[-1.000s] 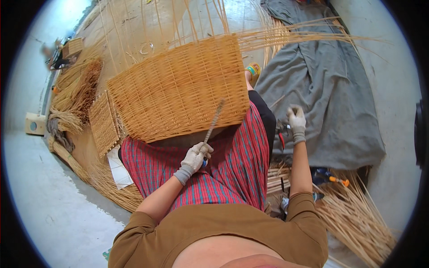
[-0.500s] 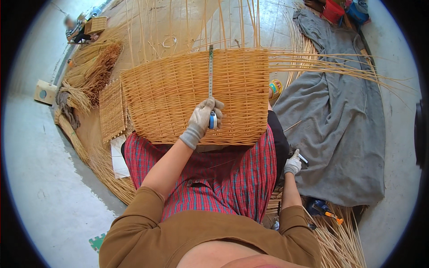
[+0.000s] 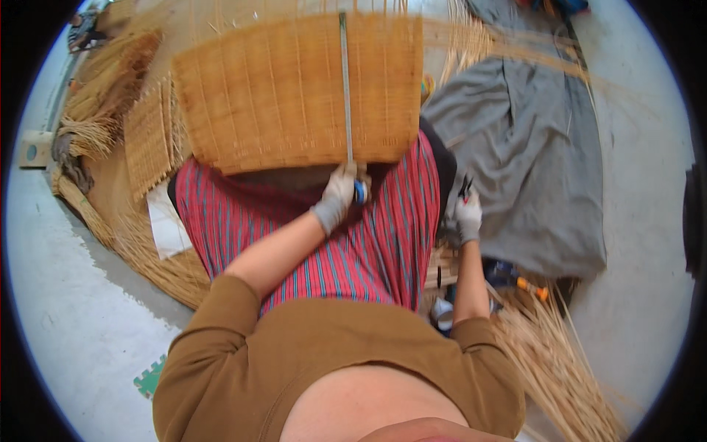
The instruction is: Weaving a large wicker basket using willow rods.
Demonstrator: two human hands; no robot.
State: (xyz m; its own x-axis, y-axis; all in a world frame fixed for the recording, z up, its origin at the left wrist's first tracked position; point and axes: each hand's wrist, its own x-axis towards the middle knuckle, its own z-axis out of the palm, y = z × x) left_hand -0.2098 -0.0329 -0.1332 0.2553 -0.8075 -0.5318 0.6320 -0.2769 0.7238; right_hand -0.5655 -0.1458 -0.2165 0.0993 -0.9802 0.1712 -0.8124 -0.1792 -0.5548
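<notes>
My left hand [image 3: 339, 197], in a grey-white glove, is closed round a blue and white tape measure [image 3: 361, 191] just below the near edge of a woven wicker panel [image 3: 265, 96]. The drawn-out tape [image 3: 346, 88] runs straight up the panel to its far edge. The panel leans across my knees above a red striped cloth [image 3: 309, 261]. Out to the right, beside my knee, my gloved right hand [image 3: 468, 215] grips a pliers-like hand tool [image 3: 465, 188] with dark jaws pointing away and a touch of red. Its handles are hidden in the glove.
Long loose canes [image 3: 515, 55] stick out from the panel's right side. A grey cloth [image 3: 530, 162] covers the floor there, with cane bundles [image 3: 552, 353] nearer me. Left are a smaller woven piece [image 3: 147, 140] and straw bundles [image 3: 110, 74]. Another person [image 3: 82, 33] sits far left.
My left hand has come down from mid-panel to below its near edge, so more tape is drawn out. My right hand has lifted, showing the tool's jaws. The whole view has shifted.
</notes>
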